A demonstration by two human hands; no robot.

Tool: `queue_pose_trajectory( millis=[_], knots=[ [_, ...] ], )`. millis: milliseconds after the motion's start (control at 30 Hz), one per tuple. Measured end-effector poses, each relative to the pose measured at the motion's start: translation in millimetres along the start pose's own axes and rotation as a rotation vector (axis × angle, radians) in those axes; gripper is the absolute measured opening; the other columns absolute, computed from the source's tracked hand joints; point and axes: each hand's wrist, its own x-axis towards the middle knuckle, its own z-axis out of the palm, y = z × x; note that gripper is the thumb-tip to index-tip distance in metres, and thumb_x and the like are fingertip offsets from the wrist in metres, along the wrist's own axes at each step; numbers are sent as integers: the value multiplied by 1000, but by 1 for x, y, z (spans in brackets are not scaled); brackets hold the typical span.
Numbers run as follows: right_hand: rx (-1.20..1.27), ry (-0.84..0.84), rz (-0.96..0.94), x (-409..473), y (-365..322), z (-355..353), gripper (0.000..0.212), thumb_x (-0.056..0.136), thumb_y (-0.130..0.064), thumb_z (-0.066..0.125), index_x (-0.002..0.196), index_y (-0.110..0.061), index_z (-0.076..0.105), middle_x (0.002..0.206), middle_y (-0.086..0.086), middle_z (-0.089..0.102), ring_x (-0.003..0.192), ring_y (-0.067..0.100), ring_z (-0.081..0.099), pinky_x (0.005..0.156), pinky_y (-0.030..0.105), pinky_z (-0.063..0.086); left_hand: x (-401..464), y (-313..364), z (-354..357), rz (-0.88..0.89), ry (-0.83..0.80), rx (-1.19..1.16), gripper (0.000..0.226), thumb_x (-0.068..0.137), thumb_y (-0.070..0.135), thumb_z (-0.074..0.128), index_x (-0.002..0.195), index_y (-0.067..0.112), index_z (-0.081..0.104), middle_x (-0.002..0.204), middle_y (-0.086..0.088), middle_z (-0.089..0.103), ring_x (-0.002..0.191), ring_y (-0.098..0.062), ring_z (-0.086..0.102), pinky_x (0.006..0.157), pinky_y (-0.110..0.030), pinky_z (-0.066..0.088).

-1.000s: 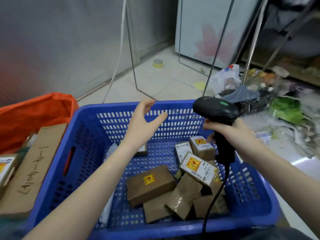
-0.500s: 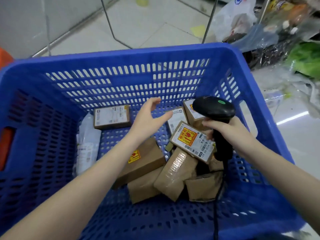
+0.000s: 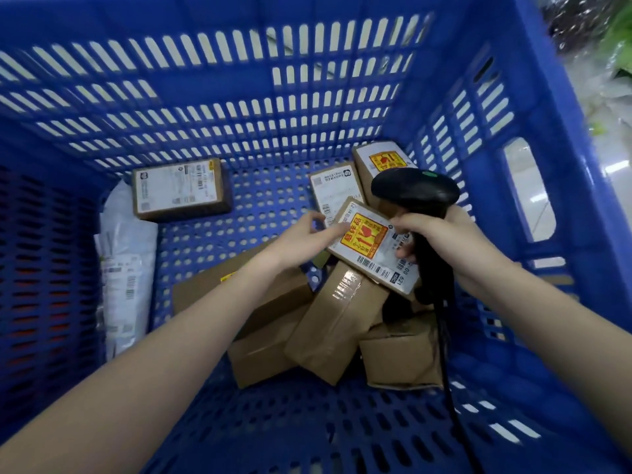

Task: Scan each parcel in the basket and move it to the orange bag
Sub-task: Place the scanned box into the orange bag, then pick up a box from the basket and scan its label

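The blue slotted basket (image 3: 239, 107) fills the view and holds several brown cardboard parcels. My left hand (image 3: 304, 237) reaches down inside it and touches the left edge of a small parcel with a yellow and red fragile sticker (image 3: 371, 244), thumb on its top corner. My right hand (image 3: 448, 241) grips the handle of a black barcode scanner (image 3: 415, 191), whose head hovers just above that parcel. The scanner cable (image 3: 448, 371) trails down toward me. The orange bag is out of view.
A labelled box (image 3: 179, 189) lies alone at the back left, beside a white plastic mailer (image 3: 124, 265) along the left wall. More boxes (image 3: 328, 330) are heaped under my hands. Shiny floor and green clutter (image 3: 619, 63) show beyond the right rim.
My head has dropped closer to the basket. The left hand has gone from hovering open to touching the stickered parcel. My right hand and scanner have stayed over the same pile.
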Motion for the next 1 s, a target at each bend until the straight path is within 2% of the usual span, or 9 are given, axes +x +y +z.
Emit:
queue_pose_trajectory(
  millis=[67,167,267,433,533,633,833,900,1000],
  knots=[
    [4,-2,-6,-1,-1,0,13,86,-18,67,95,-10,62,63,-1,67,50,9,62,50,21,51,2,-4,4,-10,-13,0,66,87,58,55,138,19,40,120,3,60,98,-10,58,80,-24,40],
    [8,17,-24,-5,-5,-1,16,86,-19,67,98,-9,64,63,0,67,50,9,62,54,23,51,-2,-3,3,15,11,-42,66,84,57,61,134,19,45,111,4,62,92,-6,60,71,-20,43],
    [16,22,-79,-14,-16,-4,15,85,-19,68,98,-12,66,66,0,70,52,9,64,53,23,52,-13,9,-9,54,36,-87,70,80,59,65,133,17,49,122,0,61,106,-13,60,86,-25,49],
    [32,10,-228,-42,-54,-8,3,84,-12,68,83,-13,65,60,-4,68,50,11,63,47,20,48,-56,43,-49,183,188,-116,46,83,50,66,116,18,61,103,14,64,91,4,58,67,-7,42],
    [70,14,-304,-68,-84,-6,10,83,-6,67,77,-12,64,57,-6,63,46,13,60,44,19,46,-93,60,-77,232,301,-171,51,81,54,67,119,21,58,108,12,64,96,-2,59,79,-19,45],
    [36,21,-391,-98,-111,-4,10,79,-8,71,75,-13,63,54,-3,59,44,12,57,47,23,44,-134,75,-105,288,411,-215,45,81,53,66,114,23,59,102,12,65,90,-1,60,75,-20,45],
    [39,3,-562,-166,-157,13,6,80,-11,71,82,-11,65,58,-1,59,44,12,55,51,26,44,-231,97,-148,372,535,-374,74,63,65,71,121,19,58,113,1,68,103,-15,66,97,-38,50],
    [20,2,-616,-190,-169,18,7,80,-13,71,79,-13,65,53,-1,58,44,12,53,50,25,45,-261,100,-158,420,563,-438,71,62,62,74,116,20,56,113,-1,69,100,-18,68,95,-41,52],
    [7,14,-675,-220,-183,24,10,80,-16,70,76,-12,63,49,1,55,45,14,51,48,23,43,-298,102,-167,454,589,-528,49,77,46,72,114,20,53,111,-3,69,90,-17,72,86,-37,56]
  ],
)
